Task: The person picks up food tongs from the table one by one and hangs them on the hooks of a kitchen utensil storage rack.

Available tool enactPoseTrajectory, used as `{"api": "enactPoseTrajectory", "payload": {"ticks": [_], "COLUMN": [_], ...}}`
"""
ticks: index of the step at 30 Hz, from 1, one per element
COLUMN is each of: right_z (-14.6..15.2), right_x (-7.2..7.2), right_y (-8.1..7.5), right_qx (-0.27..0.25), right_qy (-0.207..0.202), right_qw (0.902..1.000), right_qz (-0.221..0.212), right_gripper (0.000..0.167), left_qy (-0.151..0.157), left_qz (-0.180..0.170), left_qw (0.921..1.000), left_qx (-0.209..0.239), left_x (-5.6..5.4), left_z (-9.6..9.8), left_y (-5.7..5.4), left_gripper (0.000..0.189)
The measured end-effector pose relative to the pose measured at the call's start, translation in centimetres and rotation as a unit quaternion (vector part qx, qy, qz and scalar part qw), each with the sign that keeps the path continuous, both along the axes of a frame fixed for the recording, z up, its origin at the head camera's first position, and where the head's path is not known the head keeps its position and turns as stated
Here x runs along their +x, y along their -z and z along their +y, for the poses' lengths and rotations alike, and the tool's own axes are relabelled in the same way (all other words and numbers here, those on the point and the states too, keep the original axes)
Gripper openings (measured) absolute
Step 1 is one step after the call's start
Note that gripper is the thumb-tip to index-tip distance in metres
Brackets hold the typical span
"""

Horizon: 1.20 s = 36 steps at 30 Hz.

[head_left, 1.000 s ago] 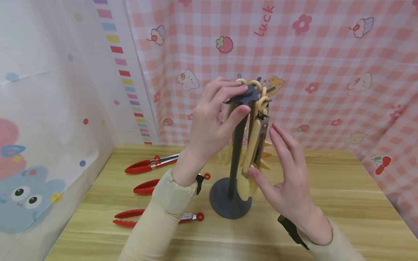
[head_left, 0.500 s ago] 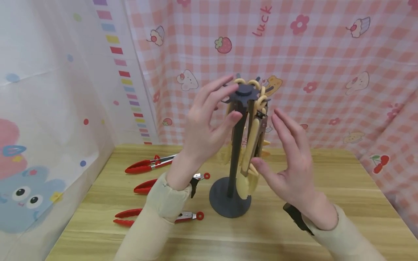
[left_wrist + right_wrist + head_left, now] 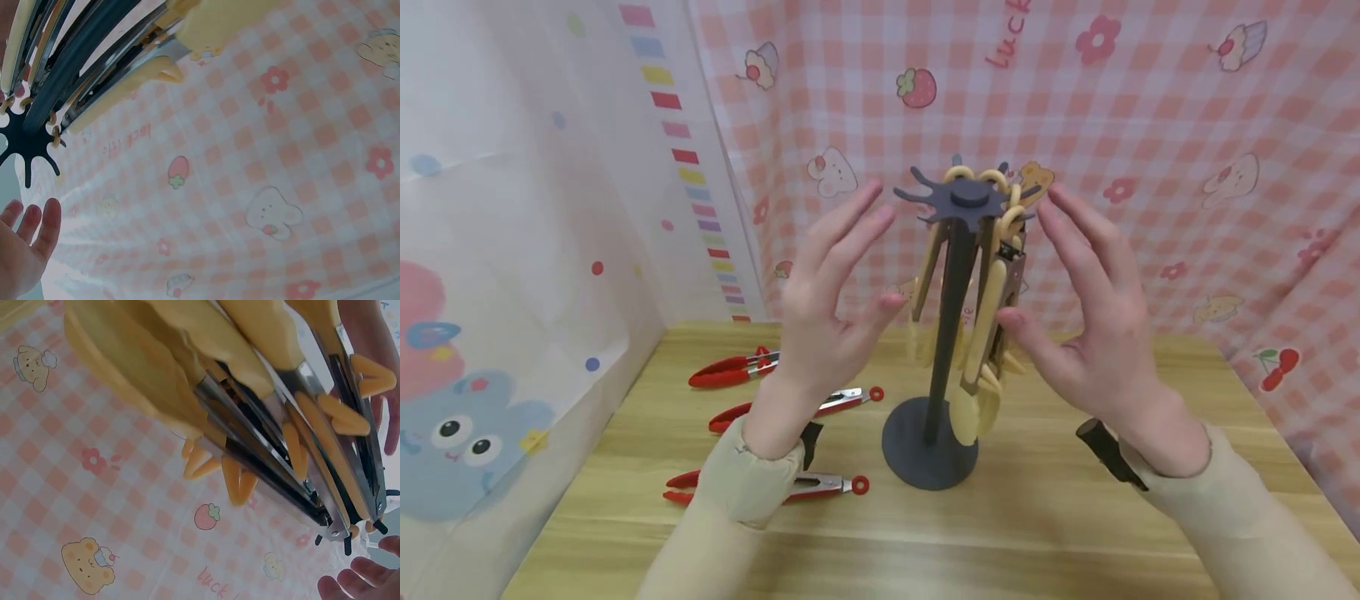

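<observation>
Yellow-and-metal tongs (image 3: 985,329) hang by rings from far and right hooks of a dark grey, round-based stand (image 3: 913,446) on a wood-grain table (image 3: 1037,521); overlap hides their number. Left hand (image 3: 826,296): fingers spread, holding nothing, left of stand. Right hand (image 3: 1097,325): fingers relaxed, grasping nothing, just right; thumb contact unclear. Left, three red-and-silver tongs (image 3: 823,485), partly hidden by left arm, cream sleeve (image 3: 748,475).

I see a cream left sleeve (image 3: 722,517) with a gathered cuff (image 3: 751,467), a matching right sleeve (image 3: 1243,512), and a black wrist piece (image 3: 1108,452) beside each.
</observation>
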State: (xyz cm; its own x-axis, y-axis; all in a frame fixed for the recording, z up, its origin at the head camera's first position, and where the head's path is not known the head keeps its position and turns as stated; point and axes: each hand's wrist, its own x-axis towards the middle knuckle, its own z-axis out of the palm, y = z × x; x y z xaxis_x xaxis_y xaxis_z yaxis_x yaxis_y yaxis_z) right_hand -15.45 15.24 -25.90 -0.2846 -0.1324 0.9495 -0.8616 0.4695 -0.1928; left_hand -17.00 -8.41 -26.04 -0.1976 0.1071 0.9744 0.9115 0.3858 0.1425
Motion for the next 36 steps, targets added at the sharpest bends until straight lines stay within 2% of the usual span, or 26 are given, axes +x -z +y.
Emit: {"api": "enactPoseTrajectory", "payload": {"ticks": [4, 12, 20, 24, 30, 36], "right_z": [0.4, 0.7, 1.0, 1.1, 1.1, 1.2], "right_x": [-0.5, -1.5, -2.3, -2.8, -3.4, -4.0], "right_y": [-0.8, -2.3, -3.3, -3.7, -4.3, -5.2], "right_qx": [0.013, 0.04, 0.095, 0.111, 0.123, 0.134], "right_qy": [-0.005, -0.019, -0.055, -0.066, -0.087, -0.124], "right_qw": [0.9999, 0.9988, 0.9929, 0.9897, 0.9861, 0.9797], "right_qz": [-0.008, -0.021, -0.046, -0.062, -0.07, -0.084], "right_gripper": [0.078, 0.083, 0.084, 0.083, 0.082, 0.076], "left_qy": [-0.015, -0.038, -0.059, -0.078, -0.088, -0.095], "left_qz": [-0.013, -0.066, -0.055, -0.065, -0.101, -0.167], "left_qw": [0.9998, 0.9961, 0.9933, 0.9885, 0.976, 0.9506], "left_qx": [-0.009, -0.044, -0.083, -0.112, -0.172, -0.244], "left_x": [0.6, 2.3, 3.0, 3.2, 3.5, 4.1], "left_z": [-1.1, -3.5, -5.1, -5.9, -7.5, -8.8], "left_y": [1.2, 3.2, 4.8, 5.9, 7.7, 9.3], "left_gripper": [0.061, 0.066, 0.067, 0.067, 0.066, 0.067]}}
